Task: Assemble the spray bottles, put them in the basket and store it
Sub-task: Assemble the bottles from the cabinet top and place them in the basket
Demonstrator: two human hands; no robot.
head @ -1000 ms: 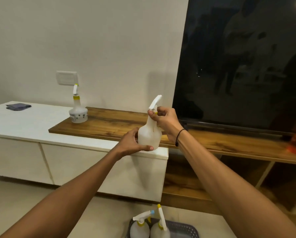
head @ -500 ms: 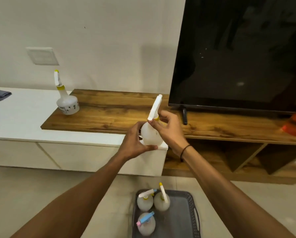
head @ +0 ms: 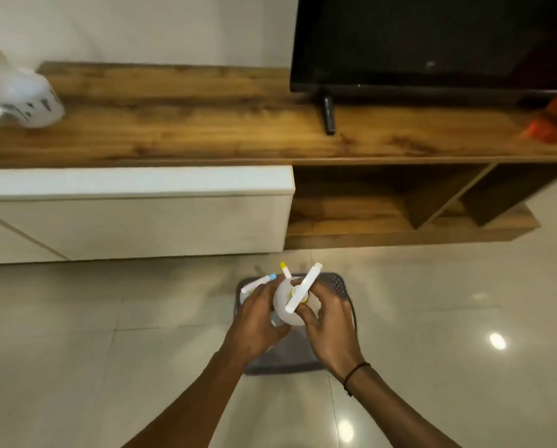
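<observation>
- Spray bottle (head: 286,307) up in both hands, hovering right over the grey basket (head: 338,282) on the floor.
- Left hand (head: 257,321) wrapped round the white body; right hand (head: 330,321) curled in at the neck, fingers under the long white trigger head (head: 304,287).
- Looks like the lowering-in step: best kept upright, aimed at the free part of the basket, clear of the bottles already standing there.
- Blue-tipped nozzle (head: 260,282) and yellow-tipped nozzle (head: 285,270) poking up just behind the hands; worth steering the trigger head away from them.
- Letting go only once the base sits flat.
- One more spray bottle (head: 24,92) waiting on the wooden worktop (head: 206,124), far left, well apart from the basket.
</observation>
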